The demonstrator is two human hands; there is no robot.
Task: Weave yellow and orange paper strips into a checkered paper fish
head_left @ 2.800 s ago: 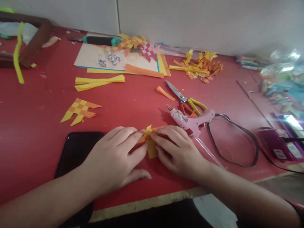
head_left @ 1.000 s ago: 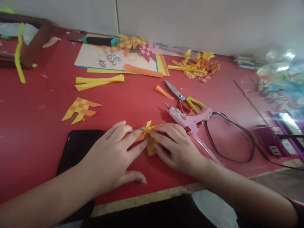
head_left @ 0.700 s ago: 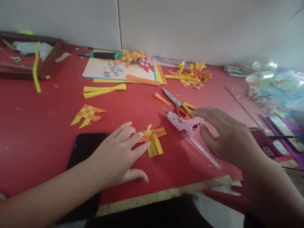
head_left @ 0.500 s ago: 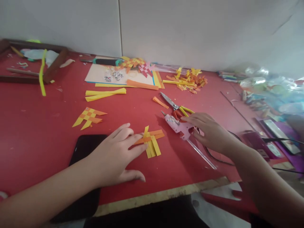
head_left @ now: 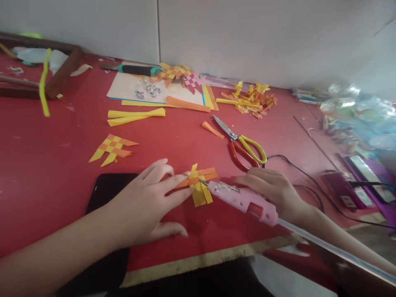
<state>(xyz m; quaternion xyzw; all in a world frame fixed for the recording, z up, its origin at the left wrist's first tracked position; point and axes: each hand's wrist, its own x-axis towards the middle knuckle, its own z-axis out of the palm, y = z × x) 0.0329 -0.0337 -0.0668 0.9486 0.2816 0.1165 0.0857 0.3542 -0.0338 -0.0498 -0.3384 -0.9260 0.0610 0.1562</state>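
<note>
Left hand (head_left: 148,202): flat on the red bench (head_left: 46,165), fingers spread, nothing gripped. Fingertips pin the left edge of the half-woven paper strips (head_left: 200,187), which are orange and yellow, at frame centre.

Right hand (head_left: 272,192): closed around the pink glue gun (head_left: 241,201), lower right of centre. The gun is tilted low, with the nozzle tip at the strips where orange crosses yellow. A clear glue stick sticks out the back toward the lower right corner.

Around it:
- scissors (head_left: 244,146) lie just above the right hand, blades partly apart
- finished woven fish (head_left: 111,147) is left of centre
- loose yellow strips (head_left: 134,116) sit above the fish
- scrap pile (head_left: 250,97) is at upper centre-right
- black flat slab (head_left: 105,194) lies under the left wrist
- black cord (head_left: 309,181) loops at right
</note>
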